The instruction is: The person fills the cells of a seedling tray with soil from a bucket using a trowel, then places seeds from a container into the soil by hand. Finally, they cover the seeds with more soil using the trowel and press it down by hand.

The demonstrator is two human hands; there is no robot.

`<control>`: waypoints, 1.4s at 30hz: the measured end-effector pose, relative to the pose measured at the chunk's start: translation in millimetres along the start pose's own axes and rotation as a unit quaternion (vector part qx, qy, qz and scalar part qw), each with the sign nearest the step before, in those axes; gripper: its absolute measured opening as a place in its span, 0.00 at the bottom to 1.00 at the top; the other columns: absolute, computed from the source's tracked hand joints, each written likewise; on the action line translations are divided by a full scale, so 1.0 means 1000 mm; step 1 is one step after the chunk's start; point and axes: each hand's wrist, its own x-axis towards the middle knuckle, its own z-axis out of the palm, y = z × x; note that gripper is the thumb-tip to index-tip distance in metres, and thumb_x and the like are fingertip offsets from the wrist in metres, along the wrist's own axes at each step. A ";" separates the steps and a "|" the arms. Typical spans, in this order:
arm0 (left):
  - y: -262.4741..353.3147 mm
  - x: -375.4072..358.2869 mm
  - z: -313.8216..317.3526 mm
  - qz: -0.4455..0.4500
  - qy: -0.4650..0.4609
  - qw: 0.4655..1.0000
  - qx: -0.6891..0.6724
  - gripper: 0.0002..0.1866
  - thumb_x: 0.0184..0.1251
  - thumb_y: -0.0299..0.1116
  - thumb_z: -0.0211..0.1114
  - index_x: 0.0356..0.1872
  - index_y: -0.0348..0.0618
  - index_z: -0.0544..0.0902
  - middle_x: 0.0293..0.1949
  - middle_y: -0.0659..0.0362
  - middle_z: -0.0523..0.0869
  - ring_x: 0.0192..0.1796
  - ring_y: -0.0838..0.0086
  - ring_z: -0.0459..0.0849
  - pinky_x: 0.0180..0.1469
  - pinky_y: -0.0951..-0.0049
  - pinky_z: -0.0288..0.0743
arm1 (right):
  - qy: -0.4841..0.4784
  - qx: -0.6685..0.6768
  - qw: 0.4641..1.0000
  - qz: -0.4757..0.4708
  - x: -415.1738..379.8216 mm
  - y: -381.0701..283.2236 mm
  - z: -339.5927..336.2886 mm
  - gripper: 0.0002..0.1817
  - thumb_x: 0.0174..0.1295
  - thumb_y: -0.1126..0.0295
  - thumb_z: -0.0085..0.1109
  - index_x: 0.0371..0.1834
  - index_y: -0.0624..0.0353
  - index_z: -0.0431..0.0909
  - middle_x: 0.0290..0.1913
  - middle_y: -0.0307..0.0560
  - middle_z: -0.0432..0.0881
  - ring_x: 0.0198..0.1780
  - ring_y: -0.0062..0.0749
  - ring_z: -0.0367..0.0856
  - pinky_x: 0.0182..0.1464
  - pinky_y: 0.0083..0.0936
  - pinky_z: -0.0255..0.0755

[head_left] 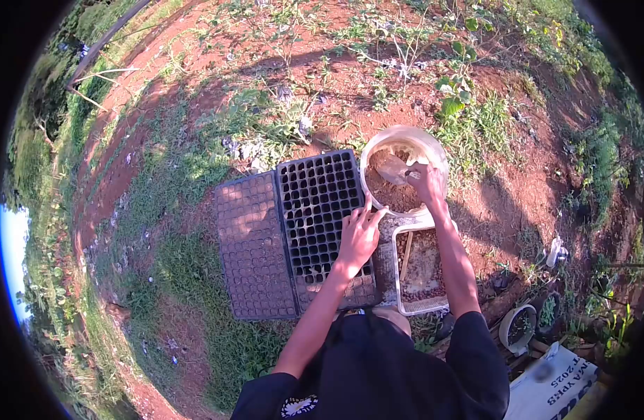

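Outdoors, on bare red earth with patches of grass; inspected from above. Right hand [425,183] found reaching into the white bucket [434,150] at far right, fingers closed on the handle of a small trowel [393,168] whose blade lay in the brown potting mix [399,197]. Left hand [358,238] found flat and spread on the right part of the black seedling tray [315,210], gripping nothing, merely pressing down.

Handling, as judged: tray of thin moulded plastic, light, flexible, likely to bow or twist if lifted by one corner, more so with its nearest cells filled; best taken at two opposite rims. Mix loose, dry-looking and crumbly, apt to spill from the blade; level carriage advised. Trowel rigid, safely held at the handle. Bucket likely heavy in proportion to its fill; best taken at the rim.

Second tray [255,245] noted just left of the first, edges touching, cells apparently filled. White rectangular tub [400,269] noted near right, holding some soil and a stick, close beside the tray and below the bucket.

Ground uneven, sloping somewhat, half in shadow. Weeds [469,119] thick on the far side; small pots [521,325] and a printed sack [556,385] crowding the near right. Working room adequate to the left, cramped to the right
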 end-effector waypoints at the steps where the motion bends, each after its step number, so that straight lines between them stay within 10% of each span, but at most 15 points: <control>1: 0.000 0.000 0.000 0.002 0.002 1.000 0.000 0.29 0.60 0.22 0.61 0.64 0.55 0.76 0.77 0.45 0.61 0.59 0.58 0.78 0.62 0.57 0.70 | -0.021 0.033 0.999 0.024 0.000 -0.003 -0.004 0.19 0.54 0.61 0.76 0.47 0.58 0.88 0.38 0.56 0.88 0.36 0.40 0.87 0.45 0.37 0.79; 19: -0.013 0.011 -0.008 0.052 0.002 0.998 -0.043 0.38 0.60 0.26 0.64 0.74 0.63 0.68 0.80 0.49 0.53 0.59 0.57 0.76 0.64 0.54 0.71 | 0.035 0.119 0.992 0.011 -0.016 -0.022 -0.056 0.16 0.52 0.68 0.72 0.45 0.58 0.88 0.33 0.54 0.90 0.26 0.34 0.87 0.37 0.27 0.82; 28: -0.020 -0.027 -0.051 -0.032 0.055 0.983 -0.170 0.26 0.70 0.29 0.61 0.69 0.54 0.75 0.70 0.43 0.72 0.60 0.48 0.80 0.66 0.55 0.72 | -0.004 0.120 0.989 0.087 -0.036 -0.040 -0.102 0.20 0.49 0.65 0.74 0.46 0.57 0.89 0.40 0.55 0.90 0.37 0.38 0.90 0.45 0.32 0.82; 42: -0.099 -0.159 -0.104 -0.268 0.221 0.872 -0.345 0.16 0.77 0.33 0.58 0.60 0.38 0.80 0.46 0.56 0.89 0.42 0.81 0.82 0.48 0.77 0.76 | -0.007 0.144 0.989 0.038 -0.096 -0.110 -0.166 0.17 0.53 0.71 0.71 0.48 0.58 0.89 0.41 0.48 0.90 0.43 0.28 0.88 0.50 0.25 0.79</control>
